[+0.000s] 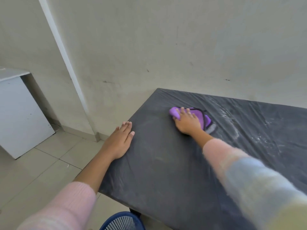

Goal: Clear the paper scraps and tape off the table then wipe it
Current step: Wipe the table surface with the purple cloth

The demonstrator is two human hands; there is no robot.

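Observation:
A table (159,171) covered in dark grey plastic sheeting fills the lower right. My right hand (186,122) presses a purple cloth (198,116) flat onto the sheeting near the table's far left corner, fingers spread over the cloth. My left hand (120,141) rests flat on the table's left edge with straight fingers and holds nothing. White smears and wet streaks (232,125) mark the sheeting to the right of the cloth. No paper scraps or tape show on the visible part of the table.
A blue mesh basket (122,221) stands on the floor below the table's near edge. A white cabinet (20,113) stands at the left against the wall. Pale tiles cover the floor, and the wall runs right behind the table.

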